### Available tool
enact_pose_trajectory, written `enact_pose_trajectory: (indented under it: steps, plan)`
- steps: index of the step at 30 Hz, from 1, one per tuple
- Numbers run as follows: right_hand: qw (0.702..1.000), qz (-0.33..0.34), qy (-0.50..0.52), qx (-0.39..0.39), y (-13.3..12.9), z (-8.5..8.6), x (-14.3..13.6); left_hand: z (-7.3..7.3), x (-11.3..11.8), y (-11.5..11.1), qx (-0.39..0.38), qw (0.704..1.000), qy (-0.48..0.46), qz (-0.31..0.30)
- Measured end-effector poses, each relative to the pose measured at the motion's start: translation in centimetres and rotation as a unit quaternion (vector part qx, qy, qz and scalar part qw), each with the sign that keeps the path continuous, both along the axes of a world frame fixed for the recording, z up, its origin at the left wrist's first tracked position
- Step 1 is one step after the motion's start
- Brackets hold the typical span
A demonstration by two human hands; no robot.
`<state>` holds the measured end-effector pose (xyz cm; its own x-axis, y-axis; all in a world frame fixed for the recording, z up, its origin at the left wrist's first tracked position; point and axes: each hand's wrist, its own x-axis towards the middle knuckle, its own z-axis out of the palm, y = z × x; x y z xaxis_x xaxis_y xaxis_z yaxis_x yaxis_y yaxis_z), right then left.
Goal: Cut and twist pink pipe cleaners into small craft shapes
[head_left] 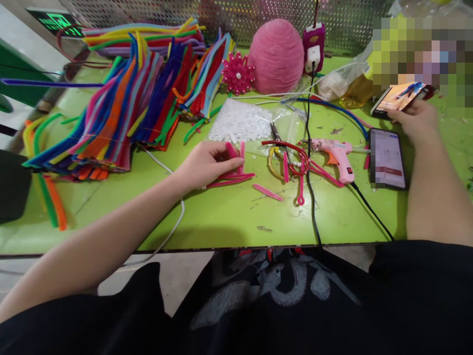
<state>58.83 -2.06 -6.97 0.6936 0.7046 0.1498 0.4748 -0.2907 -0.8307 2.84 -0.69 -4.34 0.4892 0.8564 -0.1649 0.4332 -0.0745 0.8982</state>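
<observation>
Left hand (210,165) pinches pink strips (242,150); right hand (421,118) holds one phone (399,100) (of two), well inside the tabletop's (229,229) near edge.

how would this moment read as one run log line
left hand: holding pink strips | right hand: holding tilted phone | glue gun: on table, right of scissors

The table (236,222) has a bright green top, and a pink glue gun (340,157) is lying on it. Just left of this gun are scissors (283,144) and some pink fuzzy strips (268,192); right of it lies a phone (388,158). Farther left of the gun is a bag of white beads (240,118) (they look like small pearls), and well to its left, bundles of coloured stems (107,108). Behind it stands a pink dome (276,56).
</observation>
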Motion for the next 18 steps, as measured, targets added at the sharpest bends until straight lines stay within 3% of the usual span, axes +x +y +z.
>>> enact_pose_trajectory:
  steps: [11, 18]
  plan:
    - [0.995, 0.031, -0.04, -0.088, 0.2, -0.4, 0.9, 0.0, 0.0, 0.0, 0.01, 1.0, 0.006, -0.004]
    - [0.994, 0.007, -0.034, -0.105, 0.5, -0.5, 1.4, 0.1, -0.1, 0.0, 0.01, 1.0, 0.009, -0.003]
